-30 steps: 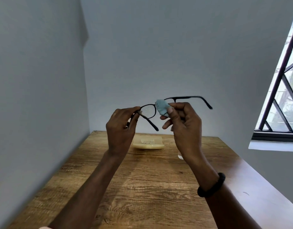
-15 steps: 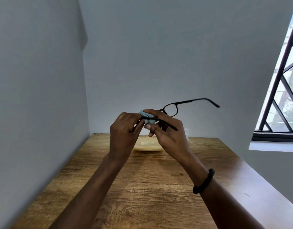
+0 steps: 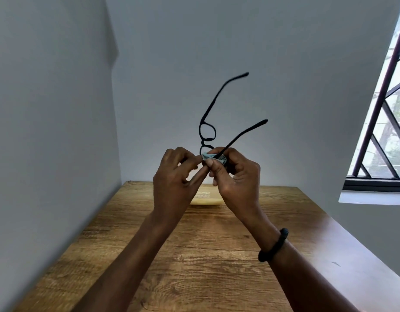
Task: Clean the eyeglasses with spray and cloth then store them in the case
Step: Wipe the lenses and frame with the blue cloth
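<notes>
Since half a second ago the eyeglasses (image 3: pixel 208 131) have swung from lying nearly level to standing on end, one lens above the other, and both temples now rise up and to the right instead of one reaching out sideways. Both hands have kept their place above the far middle of the wooden table (image 3: pixel 194 255).

The black-framed eyeglasses are held in the air in front of the grey wall (image 3: pixel 239 41), well above the tabletop. Their upper lens shows clear. Their lower lens is wrapped in the small blue cloth (image 3: pixel 213 157).

The right hand (image 3: pixel 236 176) pinches the cloth round that lower lens, with the thumb on the near side and the curled fingers behind. The lower temple runs out between its fingers. The left hand (image 3: pixel 174 174) is curled too, and its thumb and forefinger meet at the left edge of the frame, touching the cloth. A black bracelet (image 3: pixel 274 245) sits on the right wrist.

Behind the hands, a pale yellow case (image 3: pixel 206 200) with small print lies on the far part of the table, partly hidden by them. A barred window (image 3: pixel 379 131) fills the right edge of the view.
</notes>
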Demonstrator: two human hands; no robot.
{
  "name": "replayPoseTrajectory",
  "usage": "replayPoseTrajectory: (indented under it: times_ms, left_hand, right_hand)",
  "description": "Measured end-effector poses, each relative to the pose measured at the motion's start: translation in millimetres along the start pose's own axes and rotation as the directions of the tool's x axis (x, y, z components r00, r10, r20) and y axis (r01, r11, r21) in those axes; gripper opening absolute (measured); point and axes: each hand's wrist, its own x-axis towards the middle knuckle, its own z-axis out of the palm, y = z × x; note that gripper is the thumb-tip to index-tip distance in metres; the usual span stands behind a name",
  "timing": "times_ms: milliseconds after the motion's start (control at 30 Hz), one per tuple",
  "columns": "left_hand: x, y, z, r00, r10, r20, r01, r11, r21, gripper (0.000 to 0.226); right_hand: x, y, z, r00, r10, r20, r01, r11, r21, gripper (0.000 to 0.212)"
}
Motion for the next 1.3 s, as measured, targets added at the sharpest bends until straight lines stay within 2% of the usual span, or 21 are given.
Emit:
replayPoseTrajectory:
  times_ms: [133,300,467,633,800,933,1033,1167,1300]
  left_hand:
    - [-3.1,-0.1,-0.7,0.998,-0.032,0.053,0.036,0.996,-0.081,0.021]
    - [-2.3,4.7,-2.2,0.996,-0.061,0.065,0.068,0.992,-0.11,0.018]
    - [-4.7,1.3,-1.3,0.996,-0.037,0.082,0.045,0.995,-0.094,0.017]
    - [-14.0,-8.0,1.5,0.993,-0.055,0.105,0.065,0.993,-0.096,0.017]
    - [-14.7,-5.4,2.1,0.993,-0.054,0.102,0.066,0.99,-0.121,0.018]
    - [-10.8,-3.2,1.3,0.994,-0.064,0.084,0.074,0.989,-0.128,0.019]
    - [-8.7,-0.6,0.3,0.994,-0.076,0.073,0.085,0.989,-0.12,0.02]
    - [-6.4,2.1,-0.1,0.994,-0.093,0.051,0.097,0.992,-0.082,0.021]
    - [-4.8,4.4,-1.6,0.998,-0.053,0.043,0.055,0.997,-0.046,0.018]
  right_hand:
    - [3.1,-1.6,-6.8,0.979,0.192,0.069,-0.202,0.96,0.194,0.011]
    - [3.6,-3.0,-11.1,0.947,0.292,0.131,-0.32,0.882,0.346,0.012]
    - [8.4,-6.2,-20.9,0.931,0.343,0.123,-0.36,0.817,0.451,0.01]
    - [23.5,-10.3,-37.5,0.906,0.415,0.087,-0.376,0.689,0.62,0.016]
    - [31.7,-13.1,-50.3,0.877,0.474,0.08,-0.399,0.625,0.671,0.013]
    - [32.2,-12.3,-58.5,0.84,0.537,0.08,-0.407,0.525,0.747,0.017]
    - [22.2,-8.2,-56.9,0.833,0.544,0.099,-0.437,0.538,0.721,0.023]
    - [1.1,-3.7,-43.0,0.816,0.522,0.25,-0.552,0.572,0.607,0.035]
    - [-8.1,-4.2,-30.4,0.805,0.504,0.313,-0.592,0.649,0.478,0.028]
